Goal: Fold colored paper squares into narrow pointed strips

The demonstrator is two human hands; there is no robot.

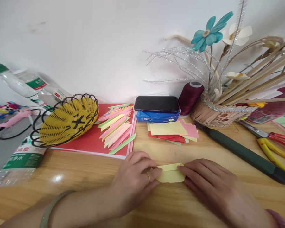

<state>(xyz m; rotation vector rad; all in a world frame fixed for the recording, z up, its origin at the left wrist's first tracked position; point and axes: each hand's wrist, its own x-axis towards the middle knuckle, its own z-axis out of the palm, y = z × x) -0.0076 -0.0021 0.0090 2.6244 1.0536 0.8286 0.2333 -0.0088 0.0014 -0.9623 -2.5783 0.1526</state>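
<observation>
A small piece of yellow paper (171, 177) lies on the wooden table between my hands, its far edge folded over toward me. My left hand (137, 177) pinches the paper's left end between thumb and fingers; a ring and a bangle show on this hand and arm. At the right end, my right hand (209, 180) grips the paper near its folded corner, fingers pressed together. Just beyond them sits a stack of coloured paper slips (168, 128), yellow on top. Several folded paper strips (117, 126) in pink, yellow and green rest on a red sheet (85, 147).
A yellow woven basket (68, 123) leans at the left by plastic bottles (19, 82). At the back are a phone (156, 104) on a blue packet (156, 116), a maroon thread spool (191, 98) and a flower basket (223, 114). A dark green-handled tool (242, 152) and scissors (270, 139) lie right.
</observation>
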